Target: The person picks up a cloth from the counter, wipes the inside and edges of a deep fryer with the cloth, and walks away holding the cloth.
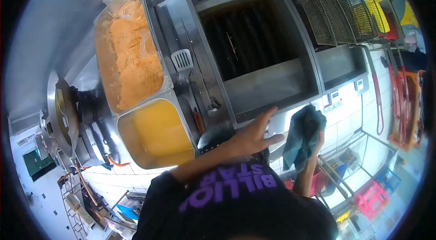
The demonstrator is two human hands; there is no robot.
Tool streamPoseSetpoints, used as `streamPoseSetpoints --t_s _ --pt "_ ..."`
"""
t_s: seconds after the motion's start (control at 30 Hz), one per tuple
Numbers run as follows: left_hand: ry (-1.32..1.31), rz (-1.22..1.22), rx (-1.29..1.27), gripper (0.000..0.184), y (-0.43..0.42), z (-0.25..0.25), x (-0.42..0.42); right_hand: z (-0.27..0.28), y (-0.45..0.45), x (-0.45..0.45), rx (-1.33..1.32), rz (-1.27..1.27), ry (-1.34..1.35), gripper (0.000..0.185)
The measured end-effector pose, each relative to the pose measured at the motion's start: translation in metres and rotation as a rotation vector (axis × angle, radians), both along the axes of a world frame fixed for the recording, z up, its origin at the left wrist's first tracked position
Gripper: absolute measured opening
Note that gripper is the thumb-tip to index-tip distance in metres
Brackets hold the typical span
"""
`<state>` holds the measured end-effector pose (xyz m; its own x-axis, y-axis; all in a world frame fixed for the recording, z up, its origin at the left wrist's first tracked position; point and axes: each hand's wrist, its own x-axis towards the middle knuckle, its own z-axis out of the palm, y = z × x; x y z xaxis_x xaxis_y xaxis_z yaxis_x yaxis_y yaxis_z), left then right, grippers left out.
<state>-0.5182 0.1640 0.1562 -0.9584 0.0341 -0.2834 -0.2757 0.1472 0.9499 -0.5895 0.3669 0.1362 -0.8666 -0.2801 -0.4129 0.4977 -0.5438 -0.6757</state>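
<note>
My left hand (pixel 252 137) is held just before the front edge of a deep fryer (pixel 272 74), fingers and thumb spread, with nothing in it. A dark green cloth (pixel 302 135) hangs crumpled in my right hand (pixel 320 139), beside the fryer's front panel. The cloth hides most of the fingers of that hand. Dark oil fills the fryer's vat, and a thin, light-coloured strip (pixel 232 46) shows in it. Left of the vat, a slotted spatula (pixel 182 60) and a long thin-handled metal tool (pixel 200 65) lie on the steel counter.
A steel pan (pixel 165 74) of orange breading powder (pixel 136 53) stands at left, with a pan of yellow liquid (pixel 156 133) nearer me. Wire fry baskets (pixel 336 3) sit at upper right, a red handle (pixel 377 90) sticking out. An orange crate (pixel 411 108) is farther right.
</note>
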Motion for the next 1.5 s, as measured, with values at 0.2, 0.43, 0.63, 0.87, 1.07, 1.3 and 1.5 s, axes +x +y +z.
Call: streamPoseSetpoints --t_s 0.2,0.43,0.63,0.87,1.07,1.3,1.5 --pt "-0.048 0.191 0.189 0.043 0.021 -0.032 0.007 0.002 -0.030 0.016 0.546 0.272 -0.108 0.039" --pt "-0.058 0.406 0.179 0.032 -0.009 -0.021 0.018 0.001 -0.083 0.023 0.537 0.505 0.488 0.092" --pt "-0.336 0.512 0.622 0.039 -0.045 -0.007 0.027 -0.021 -0.118 -0.030 0.543 0.982 0.643 0.072" --pt "-0.470 0.424 0.546 0.040 -0.061 0.011 0.062 -0.081 -0.273 -0.193 0.942 1.016 0.832 0.064" --pt "-0.803 0.575 0.551 0.036 -0.057 0.034 0.133 -0.288 -0.398 -0.234 1.212 1.009 1.456 0.033" --pt "-1.154 0.931 0.521 0.028 -0.018 0.037 0.229 -0.295 -0.361 -0.202 1.260 1.437 1.648 0.021" --pt "-0.889 0.529 0.241 0.028 -0.047 0.037 0.181 -0.285 -0.309 -0.161 1.188 1.986 1.388 0.025"
